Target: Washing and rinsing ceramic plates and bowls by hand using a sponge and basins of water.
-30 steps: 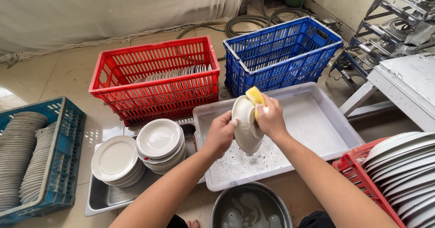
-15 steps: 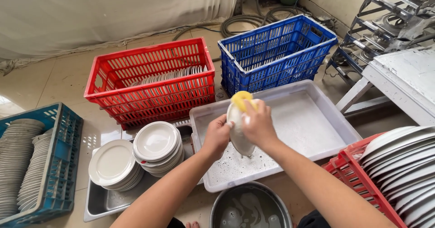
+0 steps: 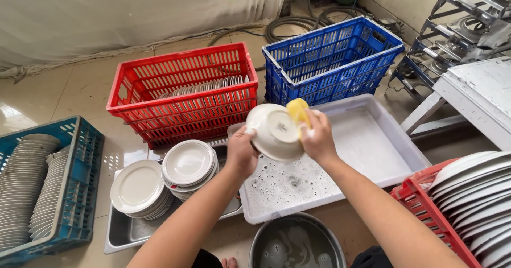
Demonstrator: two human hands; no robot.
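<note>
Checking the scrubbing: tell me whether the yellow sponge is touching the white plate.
Touching. The head view shows the right hand pressing the yellow sponge against the rim of the white plate, with no gap between them; the left hand holds the plate's other edge.

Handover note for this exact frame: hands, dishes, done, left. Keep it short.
Left hand grips the white dish by its rim, over the white soapy tray.
Right hand presses a yellow sponge on the dish's underside.
Done: hard to tell; plates stand in the red crate, two stacks sit in the steel pan.
Left: this dish; plates in the red crate at right look unwashed, unsure.
</note>
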